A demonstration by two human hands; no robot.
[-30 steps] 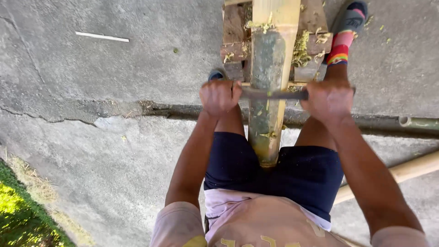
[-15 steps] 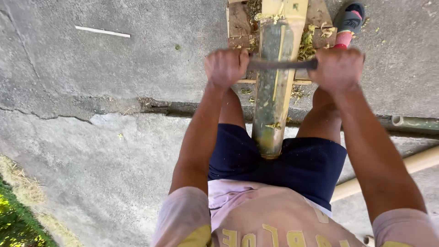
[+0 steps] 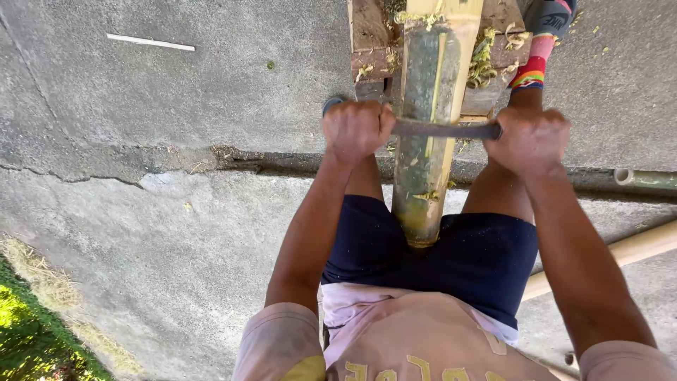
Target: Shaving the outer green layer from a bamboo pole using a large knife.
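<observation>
The bamboo pole (image 3: 430, 127) runs between my legs, its near end against my shorts (image 3: 486, 261), its far end on the wooden block (image 3: 370, 35). My left hand (image 3: 356, 130) and right hand (image 3: 529, 141) are each clenched around an end of the scraping blade (image 3: 444, 129) lying across it. I judge even pressure and level wrists matter most, so the shavings (image 3: 483, 60) come off thin.

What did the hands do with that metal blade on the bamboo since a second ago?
Both hands, left hand and right hand, slid the metal blade forward along the bamboo pole, away from the body and toward the wooden block. Nothing was let go: each hand stays clenched on its end of the blade. The pole, the curled shavings and the concrete ground look unchanged.
</observation>
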